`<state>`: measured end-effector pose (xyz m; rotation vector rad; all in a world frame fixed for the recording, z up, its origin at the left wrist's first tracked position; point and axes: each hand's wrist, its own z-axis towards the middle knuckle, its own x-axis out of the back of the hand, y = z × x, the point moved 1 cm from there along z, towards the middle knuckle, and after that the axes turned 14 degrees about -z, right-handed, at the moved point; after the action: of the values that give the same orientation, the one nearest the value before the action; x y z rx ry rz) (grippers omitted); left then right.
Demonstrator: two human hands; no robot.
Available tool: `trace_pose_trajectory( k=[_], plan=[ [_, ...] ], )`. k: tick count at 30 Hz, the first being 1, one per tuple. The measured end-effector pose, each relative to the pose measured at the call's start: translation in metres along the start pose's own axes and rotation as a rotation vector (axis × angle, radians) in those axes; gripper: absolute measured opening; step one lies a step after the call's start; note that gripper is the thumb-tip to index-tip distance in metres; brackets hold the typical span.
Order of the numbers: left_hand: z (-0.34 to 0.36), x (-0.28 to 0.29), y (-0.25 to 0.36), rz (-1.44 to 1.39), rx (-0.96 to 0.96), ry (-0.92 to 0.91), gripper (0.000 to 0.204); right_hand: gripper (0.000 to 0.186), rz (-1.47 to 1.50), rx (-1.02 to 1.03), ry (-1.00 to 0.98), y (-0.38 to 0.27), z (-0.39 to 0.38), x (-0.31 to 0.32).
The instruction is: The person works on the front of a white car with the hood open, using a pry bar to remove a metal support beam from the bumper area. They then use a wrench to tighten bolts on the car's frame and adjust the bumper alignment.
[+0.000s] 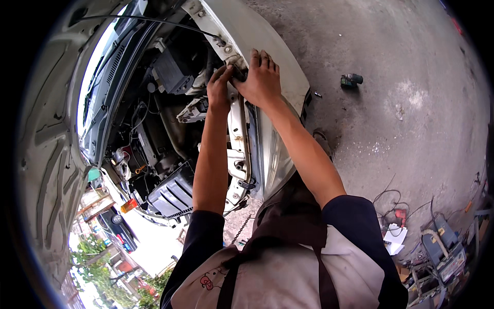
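Note:
Both my hands reach over the front corner of a car's open engine bay. My left hand (218,93) is at the inner edge of the pale fender (257,32), its fingers bent together around something small and dark that I cannot make out. My right hand (261,81) rests on the fender with fingers stretched out, its thumb close to my left fingertips. Just above them, the thin hood prop rod (170,22) ends near a bolt on the fender's edge. Below my hands runs the pale front crossmember (236,126), with the headlight (278,154) beside it.
A black battery (172,71) and a ribbed black engine cover (174,191) sit in the bay. The raised hood (49,129) stands at left. On the concrete floor lie a cordless power tool (351,81), a small metal piece (318,95), cables and grey equipment (443,247).

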<state>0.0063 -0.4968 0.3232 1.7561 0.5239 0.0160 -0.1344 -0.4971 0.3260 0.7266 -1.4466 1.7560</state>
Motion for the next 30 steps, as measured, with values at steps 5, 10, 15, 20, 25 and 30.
trace_pose_trajectory(
  k=[5,10,15,20,25,30],
  plan=[
    [0.008,-0.005,-0.005,0.016,0.026,-0.033,0.037,0.046,0.455,-0.197,0.323,0.061,-0.022,0.000],
    [-0.003,-0.005,-0.009,0.151,-0.111,-0.009,0.038,0.035,0.486,-0.903,0.181,0.177,-0.194,-0.044],
    [-0.005,-0.001,-0.004,0.259,0.024,-0.139,0.044,0.037,1.219,-1.656,-0.442,0.187,-0.383,-0.111],
    [0.007,0.003,-0.001,0.137,0.168,-0.136,0.043,0.040,1.621,-1.523,-0.302,0.138,-0.395,-0.139],
    [0.009,0.000,-0.001,0.136,0.214,-0.122,0.044,0.046,1.760,-1.616,-0.119,0.121,-0.357,-0.102],
    [0.004,0.011,-0.002,0.059,0.140,-0.163,0.035,0.048,1.607,-1.650,-0.089,0.127,-0.362,-0.111]
  ],
)
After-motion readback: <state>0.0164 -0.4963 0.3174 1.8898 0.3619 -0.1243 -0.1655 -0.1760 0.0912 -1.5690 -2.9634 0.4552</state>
